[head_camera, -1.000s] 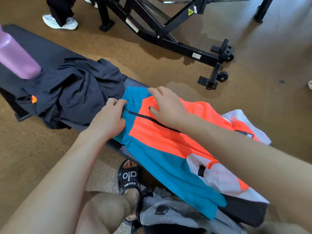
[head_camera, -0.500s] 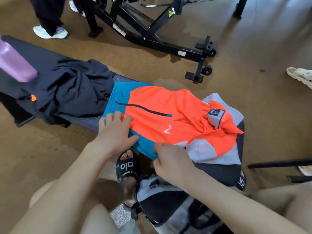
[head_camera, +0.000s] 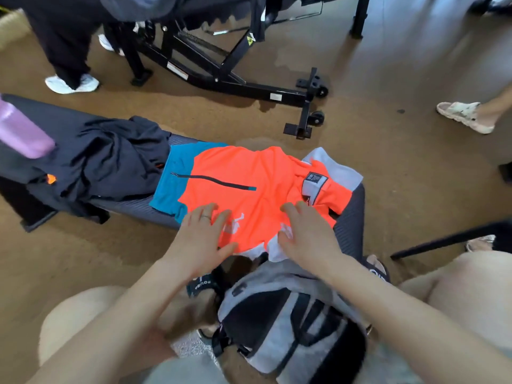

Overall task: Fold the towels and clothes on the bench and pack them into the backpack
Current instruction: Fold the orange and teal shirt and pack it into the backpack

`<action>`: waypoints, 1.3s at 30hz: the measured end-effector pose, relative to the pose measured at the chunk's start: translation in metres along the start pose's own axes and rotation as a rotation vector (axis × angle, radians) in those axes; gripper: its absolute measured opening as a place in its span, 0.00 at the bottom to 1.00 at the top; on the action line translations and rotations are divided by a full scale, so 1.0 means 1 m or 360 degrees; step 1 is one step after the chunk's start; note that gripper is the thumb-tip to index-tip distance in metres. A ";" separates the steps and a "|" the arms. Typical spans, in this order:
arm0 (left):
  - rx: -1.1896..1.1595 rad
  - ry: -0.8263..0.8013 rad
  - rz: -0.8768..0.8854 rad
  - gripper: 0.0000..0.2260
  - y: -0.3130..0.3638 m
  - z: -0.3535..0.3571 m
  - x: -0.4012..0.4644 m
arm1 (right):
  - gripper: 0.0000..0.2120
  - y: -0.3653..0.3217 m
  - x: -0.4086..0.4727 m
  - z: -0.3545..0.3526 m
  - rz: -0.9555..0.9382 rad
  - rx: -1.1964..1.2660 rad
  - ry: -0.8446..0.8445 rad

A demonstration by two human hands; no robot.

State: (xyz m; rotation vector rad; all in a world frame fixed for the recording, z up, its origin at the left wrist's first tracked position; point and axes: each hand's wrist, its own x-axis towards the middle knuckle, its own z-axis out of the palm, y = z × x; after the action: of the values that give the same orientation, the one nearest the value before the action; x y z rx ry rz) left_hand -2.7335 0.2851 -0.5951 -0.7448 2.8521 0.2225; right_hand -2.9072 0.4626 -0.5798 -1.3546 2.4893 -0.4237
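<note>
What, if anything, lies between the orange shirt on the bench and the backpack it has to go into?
Nothing visible blocks the way. The orange shirt lies on the bench under the left hand and right hand; the backpack sits just below the bench's near edge. Whether its opening is unzipped cannot be told.

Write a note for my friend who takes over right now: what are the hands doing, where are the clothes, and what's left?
Left hand: open, fingers spread flat on the orange jacket.
Right hand: open, pressing the jacket's near edge.
The jacket lies partly folded on the bench.
The dark clothes sit crumpled on the bench, to the jacket's left, beside a purple bottle.
The backpack stands on the floor between the knees.
Done: jacket folded over once.
Left: finish the jacket, fold the dark clothes, pack everything.
</note>
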 end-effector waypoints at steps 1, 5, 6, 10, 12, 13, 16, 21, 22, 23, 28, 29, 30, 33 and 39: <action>-0.0032 0.0013 0.0081 0.33 0.015 0.001 0.003 | 0.28 0.017 -0.002 -0.006 0.0051 -0.0119 -0.0036; -0.0166 -0.0083 0.0321 0.28 0.072 0.006 0.021 | 0.24 0.048 -0.017 -0.009 0.0055 -0.0073 -0.0398; -0.0188 -0.0102 0.0343 0.26 0.082 0.006 0.025 | 0.21 0.050 -0.021 -0.010 0.0054 0.0058 -0.0438; -0.0078 -0.0163 0.0316 0.28 0.099 0.006 0.035 | 0.04 0.066 -0.035 -0.027 0.0139 0.0264 -0.0156; -0.0034 -0.0292 0.0289 0.33 0.098 0.005 0.037 | 0.05 0.085 -0.049 -0.037 0.0147 0.0204 -0.0071; 0.0015 -0.0325 0.0283 0.34 0.095 0.004 0.038 | 0.04 0.097 -0.056 -0.043 0.0205 0.0089 -0.0133; 0.0229 -0.0301 0.0282 0.36 0.088 0.003 0.039 | 0.12 0.126 -0.072 -0.065 0.0435 -0.0427 -0.0773; 0.0346 -0.0277 0.0341 0.38 0.072 0.008 0.033 | 0.15 0.137 -0.061 -0.072 0.0451 -0.0489 -0.0628; 0.0262 -0.0239 0.0311 0.38 0.066 0.006 0.033 | 0.16 0.136 -0.053 -0.068 0.0393 -0.0421 -0.0397; 0.0152 -0.0180 0.0241 0.37 0.057 0.005 0.035 | 0.17 0.133 -0.044 -0.062 0.0348 -0.0270 -0.0232; 0.0043 -0.0231 -0.0250 0.41 0.006 0.011 0.037 | 0.29 0.115 0.006 -0.033 0.0577 0.0332 -0.0134; 0.0068 -0.0283 -0.0260 0.43 -0.002 0.015 0.035 | 0.27 0.116 0.011 -0.029 0.0613 0.0233 -0.0086; 0.0084 -0.0305 -0.0251 0.45 -0.010 0.017 0.033 | 0.23 0.118 0.014 -0.026 0.0621 0.0117 -0.0024; 0.0133 -0.0279 -0.0202 0.48 -0.035 0.020 0.027 | 0.06 0.128 0.015 -0.023 0.0550 0.0054 0.0107; 0.0161 -0.0351 -0.0153 0.50 -0.080 0.014 0.021 | 0.06 0.168 -0.009 -0.026 0.0928 0.0267 0.0150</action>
State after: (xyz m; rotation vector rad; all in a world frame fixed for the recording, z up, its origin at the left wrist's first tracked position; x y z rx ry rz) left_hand -2.7096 0.2089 -0.6214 -0.7826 2.5923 0.1360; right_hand -3.0406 0.5606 -0.6194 -0.5142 2.6931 -0.5478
